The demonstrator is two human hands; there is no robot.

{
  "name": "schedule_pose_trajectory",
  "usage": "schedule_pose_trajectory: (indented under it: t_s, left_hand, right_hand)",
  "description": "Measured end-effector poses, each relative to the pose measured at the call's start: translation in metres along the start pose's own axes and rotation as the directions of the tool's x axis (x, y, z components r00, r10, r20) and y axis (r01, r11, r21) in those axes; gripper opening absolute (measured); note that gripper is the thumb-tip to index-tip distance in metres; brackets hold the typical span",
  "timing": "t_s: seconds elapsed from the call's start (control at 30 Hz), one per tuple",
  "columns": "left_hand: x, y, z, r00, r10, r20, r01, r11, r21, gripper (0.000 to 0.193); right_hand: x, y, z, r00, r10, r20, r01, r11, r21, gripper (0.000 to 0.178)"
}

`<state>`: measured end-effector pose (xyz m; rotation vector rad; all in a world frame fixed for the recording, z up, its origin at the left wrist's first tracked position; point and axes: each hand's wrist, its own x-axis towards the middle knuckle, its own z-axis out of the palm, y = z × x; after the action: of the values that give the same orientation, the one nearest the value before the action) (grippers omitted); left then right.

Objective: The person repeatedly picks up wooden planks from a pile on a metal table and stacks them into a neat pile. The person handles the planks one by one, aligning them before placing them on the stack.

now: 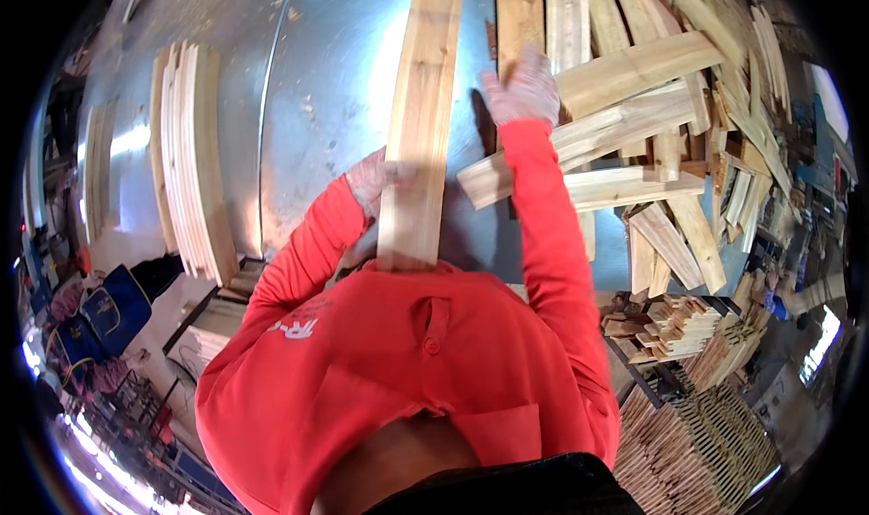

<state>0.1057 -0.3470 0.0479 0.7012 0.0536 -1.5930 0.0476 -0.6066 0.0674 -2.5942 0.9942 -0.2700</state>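
Gripping a long, flat, pale wooden board (421,108) with the left hand (370,180), thumb laid across the upper face by the left edge, fingers out of sight and probably curled underneath. Placed directly in front of the chest, over a shiny metal tabletop (330,90); cannot tell whether raised clear of the metal or partly resting on it. Likely fairly light for the length, stiff from end to end, dry and slightly rough rather than slippery, hard to break but perhaps prone to splinters along the edges. Best taken by the long edges, thumb above and fingers below, near mid-length for balance; gripped here closer to the near end, so probably inclined to dip at the far one. Pointing away from the body along the long axis, with a slight rightward lean at the far end; broad face up, near end right at the front of the red shirt (362,334), far end at the upper edge of the view. Held forward with the right hand (527,90), spread open and a little blurred, over a browner board (520,8), beside a loose heap of boards (638,70); cannot tell whether touching or taking hold.
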Motion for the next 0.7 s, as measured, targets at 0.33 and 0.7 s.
schedule_pose_trajectory:
  t_s: [0.33,0.7]
  left_hand:
    - [-0.032,-0.025,-0.044,0.740,0.485,-0.465,0.169,0.536,0.827,0.049]
    - [-0.006,-0.057,-0.051,0.785,0.364,-0.502,-0.446,0.894,-0.050,0.048]
  right_hand:
    - [0.013,0.002,0.032,0.819,0.506,0.273,-0.515,0.856,-0.042,0.089]
    - [-0.145,-0.038,-0.027,0.978,-0.049,0.202,0.041,0.998,0.044,0.087]
